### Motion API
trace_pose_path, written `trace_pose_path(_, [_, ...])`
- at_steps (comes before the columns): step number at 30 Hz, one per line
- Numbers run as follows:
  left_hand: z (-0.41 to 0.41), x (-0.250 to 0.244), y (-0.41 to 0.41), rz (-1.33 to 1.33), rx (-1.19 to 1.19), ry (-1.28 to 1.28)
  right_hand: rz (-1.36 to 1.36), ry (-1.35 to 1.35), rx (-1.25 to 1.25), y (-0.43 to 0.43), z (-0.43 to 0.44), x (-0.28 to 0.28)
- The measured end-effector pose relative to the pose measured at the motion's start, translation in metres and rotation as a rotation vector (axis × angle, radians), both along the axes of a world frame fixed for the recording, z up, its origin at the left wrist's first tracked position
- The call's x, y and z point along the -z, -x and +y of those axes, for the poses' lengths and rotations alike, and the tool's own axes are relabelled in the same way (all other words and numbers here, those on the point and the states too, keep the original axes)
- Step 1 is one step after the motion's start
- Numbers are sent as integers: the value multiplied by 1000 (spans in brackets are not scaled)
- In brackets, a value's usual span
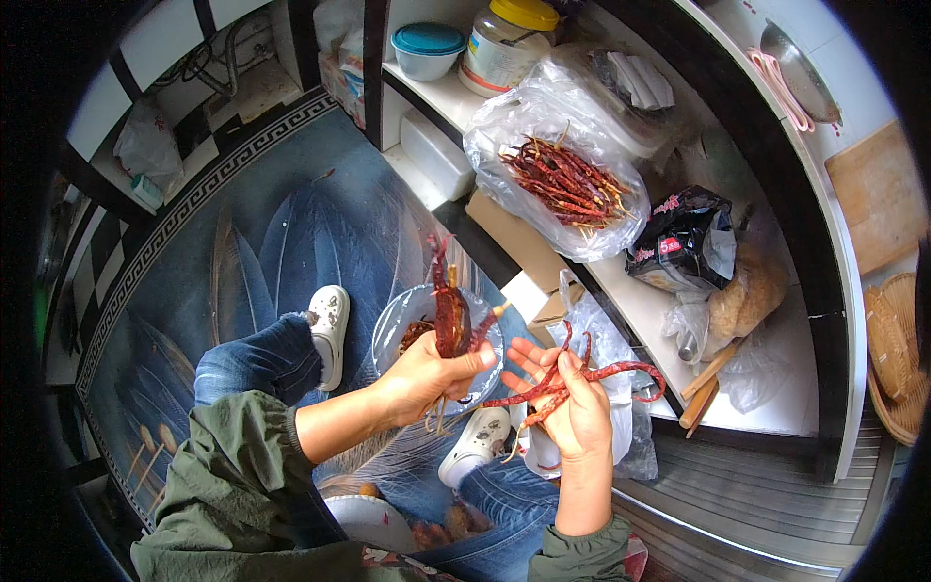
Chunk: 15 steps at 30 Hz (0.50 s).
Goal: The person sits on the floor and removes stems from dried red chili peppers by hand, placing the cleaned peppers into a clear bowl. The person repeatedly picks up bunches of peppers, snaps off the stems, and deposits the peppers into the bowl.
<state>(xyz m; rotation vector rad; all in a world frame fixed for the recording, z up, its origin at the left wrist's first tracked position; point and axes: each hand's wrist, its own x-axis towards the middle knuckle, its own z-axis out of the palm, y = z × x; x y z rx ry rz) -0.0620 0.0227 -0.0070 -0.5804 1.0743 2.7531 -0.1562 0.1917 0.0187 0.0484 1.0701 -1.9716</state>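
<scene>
In the middle of the view, my left hand (429, 371) is closed around a small bunch of dried red chilies (452, 316). Their tips and stems stick out above and below the fist. My right hand (571, 411) is turned palm up to the right of it. Several long, wrinkled dried chilies (534, 396) lie across its palm and fingers, with the thumb resting on them. Below and behind my left hand stands a bin lined with a clear plastic bag (389, 320), with dark red pieces inside. A white plastic bag (622, 436) hangs partly hidden behind my right hand.
On the cabinet shelf, an open clear bag (487, 138) holds many dried chilies (567, 178). Nearby are a yellow-lidded jar (502, 51), a teal-lidded tub (428, 51), a black package (684, 236) and wooden sticks (705, 393). A feather-patterned mat (269, 240) covers the floor.
</scene>
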Motion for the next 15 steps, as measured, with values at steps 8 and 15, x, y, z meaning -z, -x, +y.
trace_pose_path(8, [10,-1,-5,-43,123,263,22,60,2,-2,0,12])
trace_pose_path(15, [23,12,-5,191,179,183,-120,-4,-21,-14,-15,1])
